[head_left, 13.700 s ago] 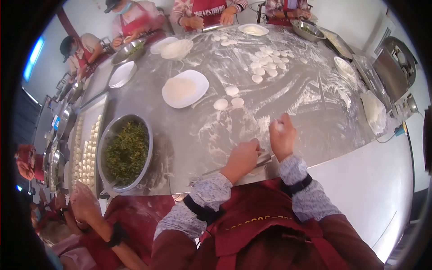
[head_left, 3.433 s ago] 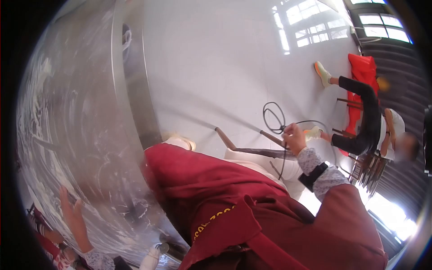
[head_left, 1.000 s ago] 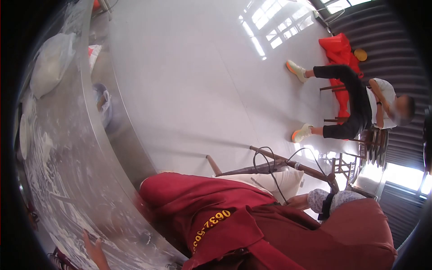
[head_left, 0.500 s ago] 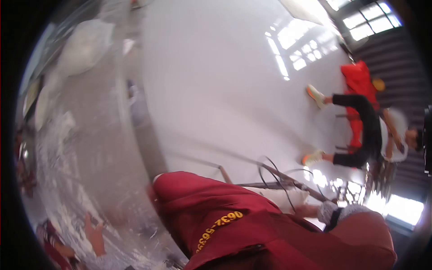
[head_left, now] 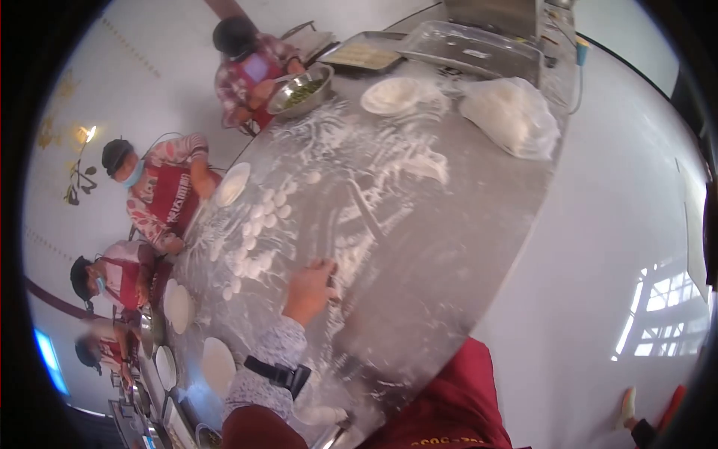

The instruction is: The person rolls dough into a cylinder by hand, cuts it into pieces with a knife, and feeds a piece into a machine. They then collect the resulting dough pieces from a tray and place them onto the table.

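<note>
My left hand (head_left: 308, 290) reaches over the flour-dusted metal table (head_left: 449, 277), its fingers bent together near the tabletop. Whatever they hold, if anything, I cannot make out. A patterned sleeve and a black wrist strap with a small box (head_left: 278, 374) cover the forearm. Beyond the fingertips lies a long, thin, pale stick (head_left: 364, 209), with loose flour (head_left: 355, 258) beside the hand. Several small round dough pieces (head_left: 258, 224) are spread up and left of it. My right hand is out of view.
Several people in red aprons (head_left: 176, 191) work along the far side. White plates (head_left: 218, 367) line that edge. A bowl of green filling (head_left: 303, 93), trays (head_left: 366, 52), a white bowl (head_left: 390, 96) and a bagged pale mass (head_left: 512, 116) stand at the back.
The view has swung left from the floor and a seated person to the tabletop. My left hand now appears nearer the middle of view; my right hand has left view.
</note>
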A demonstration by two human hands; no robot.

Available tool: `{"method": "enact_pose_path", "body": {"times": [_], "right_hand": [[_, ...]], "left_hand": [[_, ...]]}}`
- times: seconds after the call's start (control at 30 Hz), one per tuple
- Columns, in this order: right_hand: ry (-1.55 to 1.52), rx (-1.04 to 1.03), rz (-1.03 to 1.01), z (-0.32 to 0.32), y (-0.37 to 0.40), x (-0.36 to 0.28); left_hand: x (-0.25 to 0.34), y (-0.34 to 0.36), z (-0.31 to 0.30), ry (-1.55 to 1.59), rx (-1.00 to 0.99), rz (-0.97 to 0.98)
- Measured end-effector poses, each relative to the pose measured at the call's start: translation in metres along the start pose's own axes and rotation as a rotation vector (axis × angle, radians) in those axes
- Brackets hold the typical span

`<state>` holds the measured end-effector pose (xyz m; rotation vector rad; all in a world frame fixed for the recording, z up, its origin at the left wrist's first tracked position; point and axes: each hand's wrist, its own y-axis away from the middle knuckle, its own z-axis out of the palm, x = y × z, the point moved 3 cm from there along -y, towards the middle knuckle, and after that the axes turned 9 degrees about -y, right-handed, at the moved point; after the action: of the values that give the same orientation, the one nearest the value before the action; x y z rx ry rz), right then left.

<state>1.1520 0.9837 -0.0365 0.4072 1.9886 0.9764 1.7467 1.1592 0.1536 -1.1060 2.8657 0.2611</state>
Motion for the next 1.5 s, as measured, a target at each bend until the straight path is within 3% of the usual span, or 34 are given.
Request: {"method": "enact_pose_path", "body": {"times": [0.2, 0.37, 0.67, 0.87, 1.0, 1.1, 1.17, 1.2, 1.27, 1.3, 1.37, 1.43, 1.5], "right_hand": [[0.13, -0.009, -0.062, 0.048, -0.023, -0.078], [0.243, 0.023, -0.044, 0.051, -0.008, -0.119], [0.413, 0.093, -0.019, -0.006, 0.076, -0.171], [0.486, 0.136, -0.024, -0.054, 0.134, -0.189], [0.515, 0.163, -0.034, -0.081, 0.155, -0.186], [0.53, 0.168, -0.063, -0.102, 0.151, -0.183], [0.547, 0.173, -0.107, -0.117, 0.139, -0.183], [0.555, 0.18, -0.12, -0.125, 0.137, -0.187], [0.573, 0.197, -0.186, -0.136, 0.122, -0.199], [0.574, 0.221, -0.221, -0.145, 0.116, -0.203], [0.355, 0.284, -0.262, -0.16, 0.093, -0.214], [-0.414, 0.341, -0.284, -0.174, 0.041, -0.208], [-0.699, 0.182, -0.162, -0.182, -0.006, -0.221]], "left_hand": [[0.001, -0.001, 0.002, -0.128, -0.066, 0.04], [0.001, -0.005, 0.005, -0.124, -0.023, 0.065], [0.008, -0.007, -0.002, -0.036, 0.129, 0.046], [0.011, -0.014, 0.007, -0.083, 0.006, -0.068], [0.013, -0.018, 0.031, 0.018, 0.168, -0.188], [0.012, -0.02, 0.052, -0.062, 0.121, -0.163], [-0.002, -0.026, 0.088, 0.21, -0.022, -0.345], [-0.001, -0.025, 0.07, 0.193, -0.012, -0.347], [0.013, -0.028, 0.025, -0.018, -0.378, -0.184], [0.017, -0.035, 0.026, -0.036, -0.375, -0.181], [0.037, -0.047, 0.039, 0.016, -0.787, -0.022], [0.086, -0.074, 0.013, 0.303, -0.719, 0.002], [0.137, -0.105, 0.012, 0.477, -0.442, 0.002]]}}
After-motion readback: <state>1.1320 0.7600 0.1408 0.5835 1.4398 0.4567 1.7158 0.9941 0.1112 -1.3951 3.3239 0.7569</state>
